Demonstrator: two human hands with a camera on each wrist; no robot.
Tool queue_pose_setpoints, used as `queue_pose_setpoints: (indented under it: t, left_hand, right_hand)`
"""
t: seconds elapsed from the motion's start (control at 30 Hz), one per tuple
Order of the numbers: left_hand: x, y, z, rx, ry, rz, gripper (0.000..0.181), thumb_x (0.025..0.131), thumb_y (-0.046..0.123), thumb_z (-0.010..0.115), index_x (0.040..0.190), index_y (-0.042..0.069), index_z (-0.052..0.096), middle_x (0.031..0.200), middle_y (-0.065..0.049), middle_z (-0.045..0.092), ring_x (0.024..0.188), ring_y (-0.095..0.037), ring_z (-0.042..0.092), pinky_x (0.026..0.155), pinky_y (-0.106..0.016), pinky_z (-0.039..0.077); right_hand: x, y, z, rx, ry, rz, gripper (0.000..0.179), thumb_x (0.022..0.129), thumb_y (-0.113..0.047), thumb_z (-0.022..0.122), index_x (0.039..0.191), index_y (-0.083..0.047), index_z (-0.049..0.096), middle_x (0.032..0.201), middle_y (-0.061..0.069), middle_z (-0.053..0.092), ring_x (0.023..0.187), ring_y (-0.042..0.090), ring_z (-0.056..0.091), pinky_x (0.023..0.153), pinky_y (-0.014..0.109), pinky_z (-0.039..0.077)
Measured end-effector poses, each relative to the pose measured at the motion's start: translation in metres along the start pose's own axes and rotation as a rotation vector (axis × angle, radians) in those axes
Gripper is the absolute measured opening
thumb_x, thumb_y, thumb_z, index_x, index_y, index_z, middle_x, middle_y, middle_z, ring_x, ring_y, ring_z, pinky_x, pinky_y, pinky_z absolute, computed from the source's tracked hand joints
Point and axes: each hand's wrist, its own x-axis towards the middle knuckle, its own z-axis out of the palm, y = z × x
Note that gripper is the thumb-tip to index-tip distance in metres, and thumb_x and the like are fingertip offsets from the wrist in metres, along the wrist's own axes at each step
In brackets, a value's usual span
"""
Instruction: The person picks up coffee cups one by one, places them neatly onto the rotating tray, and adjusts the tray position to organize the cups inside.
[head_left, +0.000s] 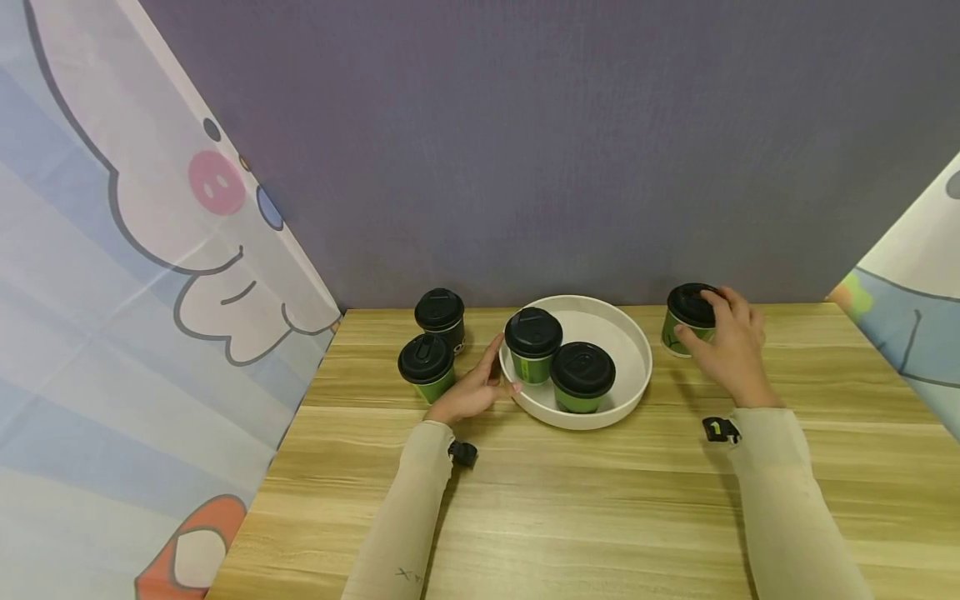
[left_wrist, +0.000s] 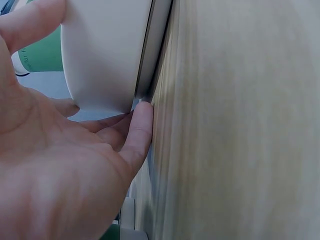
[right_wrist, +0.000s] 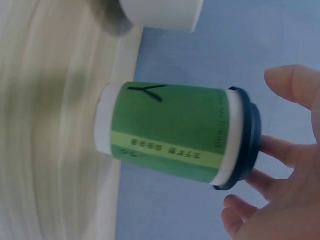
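Observation:
Against the side of a round white tray (head_left: 633, 392) rests my left hand (head_left: 471, 393), its thumb at the rim and its fingers along the outer wall, low near the table in the left wrist view. Two lidded paper cups stand in the tray: a green cup (head_left: 534, 368) at left and another green cup (head_left: 581, 402) nearer me. My right hand (head_left: 731, 346) is spread about the black lid of a third green cup (right_wrist: 170, 132), right of the tray. In the right wrist view, fingertips meet the lid's edge while the thumb stays apart from it.
Left of the tray, a black-lidded green cup (head_left: 429, 371) stands in front of a dark cup (head_left: 442, 321). All this is on a wooden table (head_left: 570, 517), with a grey panel (head_left: 525, 167) along its back edge. A printed cartoon curtain (head_left: 112, 358) hangs at left.

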Motion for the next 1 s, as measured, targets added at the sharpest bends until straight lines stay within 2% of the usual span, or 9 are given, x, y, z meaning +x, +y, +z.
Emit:
queue_pose_setpoints:
  t: [0.27, 0.53, 0.7, 0.83, 1.0]
  left_hand:
    - [-0.001, 0.000, -0.001, -0.012, -0.006, 0.009, 0.098, 0.101, 0.024, 0.065, 0.165, 0.032, -0.008, 0.173, -0.007, 0.003, 0.158, -0.025, 0.020, 0.125, -0.047, 0.027]
    - [-0.001, -0.001, -0.002, 0.004, -0.005, 0.011, 0.093, 0.103, 0.025, 0.061, 0.166, 0.024, -0.007, 0.173, -0.011, 0.006, 0.157, -0.027, 0.023, 0.124, -0.047, 0.029]
    - [-0.003, -0.001, -0.003, 0.028, 0.010, 0.008, 0.086, 0.106, 0.025, 0.057, 0.166, 0.025, -0.004, 0.171, -0.014, 0.016, 0.157, -0.030, 0.023, 0.126, -0.050, 0.025]
    - [-0.004, 0.000, -0.003, 0.032, 0.018, 0.015, 0.079, 0.108, 0.026, 0.052, 0.167, 0.023, -0.001, 0.168, -0.016, 0.026, 0.154, -0.031, 0.031, 0.125, -0.051, 0.026]
    - [-0.004, 0.003, -0.003, 0.040, 0.019, 0.015, 0.073, 0.110, 0.027, 0.047, 0.166, 0.028, 0.000, 0.167, -0.013, 0.030, 0.150, -0.031, 0.038, 0.123, -0.050, 0.030]
  right_hand:
    - [0.000, 0.010, 0.004, -0.037, -0.029, 0.023, 0.075, 0.102, -0.029, 0.062, 0.160, 0.000, 0.026, 0.168, 0.029, 0.007, 0.145, 0.063, 0.007, 0.101, 0.084, 0.010]
    - [0.001, 0.011, 0.006, -0.041, -0.037, 0.017, 0.076, 0.102, -0.030, 0.063, 0.159, 0.003, 0.026, 0.170, 0.024, 0.005, 0.143, 0.066, 0.009, 0.103, 0.085, 0.007]
    - [0.003, 0.009, 0.008, -0.031, -0.032, 0.020, 0.075, 0.101, -0.028, 0.063, 0.156, 0.009, 0.028, 0.172, 0.021, 0.003, 0.146, 0.064, 0.008, 0.108, 0.083, 0.003]
    - [0.004, 0.007, 0.010, -0.017, -0.029, 0.045, 0.075, 0.101, -0.028, 0.064, 0.155, 0.010, 0.027, 0.172, 0.019, 0.001, 0.149, 0.061, 0.005, 0.112, 0.080, 0.002]
    - [0.004, 0.006, 0.010, -0.009, -0.038, 0.067, 0.079, 0.101, -0.031, 0.062, 0.156, 0.008, 0.022, 0.172, 0.020, -0.005, 0.153, 0.055, -0.006, 0.115, 0.078, -0.002]
